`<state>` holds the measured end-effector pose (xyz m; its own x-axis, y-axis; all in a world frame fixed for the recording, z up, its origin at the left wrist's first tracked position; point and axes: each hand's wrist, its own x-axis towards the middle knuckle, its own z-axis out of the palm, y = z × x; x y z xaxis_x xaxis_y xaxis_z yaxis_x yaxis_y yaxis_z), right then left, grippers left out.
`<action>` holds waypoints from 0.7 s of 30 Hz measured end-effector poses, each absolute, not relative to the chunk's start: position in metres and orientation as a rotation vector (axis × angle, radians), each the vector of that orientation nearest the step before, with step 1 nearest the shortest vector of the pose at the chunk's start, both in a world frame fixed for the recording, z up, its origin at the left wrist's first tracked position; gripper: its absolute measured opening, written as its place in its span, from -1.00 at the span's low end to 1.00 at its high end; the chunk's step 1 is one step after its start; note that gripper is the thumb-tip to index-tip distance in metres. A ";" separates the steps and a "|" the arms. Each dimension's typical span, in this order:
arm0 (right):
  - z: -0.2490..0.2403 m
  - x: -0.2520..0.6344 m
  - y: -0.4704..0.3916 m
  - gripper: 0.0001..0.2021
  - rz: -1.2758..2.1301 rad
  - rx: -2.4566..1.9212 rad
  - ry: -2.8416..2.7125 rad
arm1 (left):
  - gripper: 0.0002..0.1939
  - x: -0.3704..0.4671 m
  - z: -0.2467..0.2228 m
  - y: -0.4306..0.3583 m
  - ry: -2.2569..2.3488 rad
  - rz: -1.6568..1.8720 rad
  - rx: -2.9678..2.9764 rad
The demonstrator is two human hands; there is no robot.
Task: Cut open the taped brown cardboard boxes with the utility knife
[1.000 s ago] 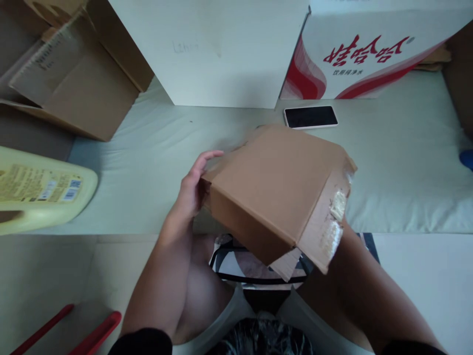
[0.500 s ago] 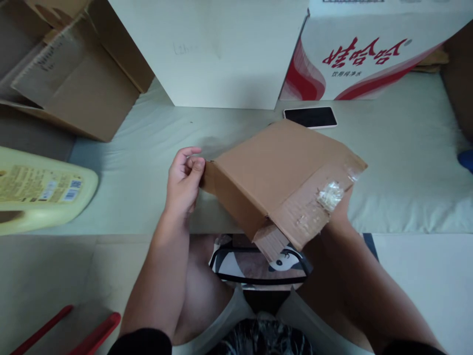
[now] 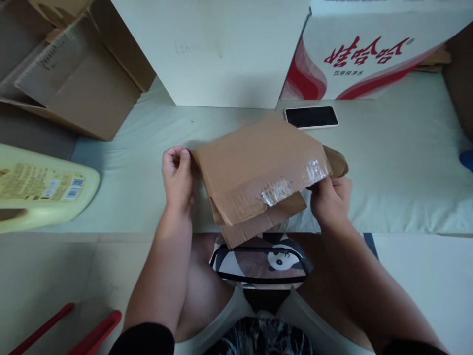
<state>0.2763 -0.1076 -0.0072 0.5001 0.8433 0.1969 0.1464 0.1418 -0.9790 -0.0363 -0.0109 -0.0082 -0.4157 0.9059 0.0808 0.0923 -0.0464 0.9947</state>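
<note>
Head view. Landmark: phone (image 3: 311,117).

Location: brown carton (image 3: 254,158) is held up on the near side of the phone and mostly left of it, its far corner just beside the phone. Cannot tell whether its underside touches the pale cloth (image 3: 399,162).

Grip: left hand (image 3: 177,172), left and near of the phone, is closed in a thumb-and-finger pinch on the carton's left corner. Right hand (image 3: 331,199), directly near of the phone, is closed around the carton's right edge; fingertips partly hidden.

Risks (judgement): the far corner could push the phone if the carton swings away from the person. The left pinch takes in little cardboard, so a hard pull could tear that corner or slip free. Loose flap (image 3: 247,229), left and near of the phone, could buckle. Shiny tape (image 3: 279,191) could snag on the flap.

Orientation: taped edge points toward the person, away from the phone. Long axis runs roughly left to right, right end slightly farther; the panel appears tilted.
</note>
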 end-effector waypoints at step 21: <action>-0.001 0.270 -0.110 -0.62 0.423 -1.509 -1.116 | 0.00 -0.007 -0.001 -0.037 1.402 1.346 1.782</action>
<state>0.2698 -0.1097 -0.0013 0.4819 0.8187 0.3122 0.4065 0.1067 -0.9074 -0.0073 -0.0369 -0.0011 -0.0184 0.9208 0.3897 0.4269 -0.3452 0.8358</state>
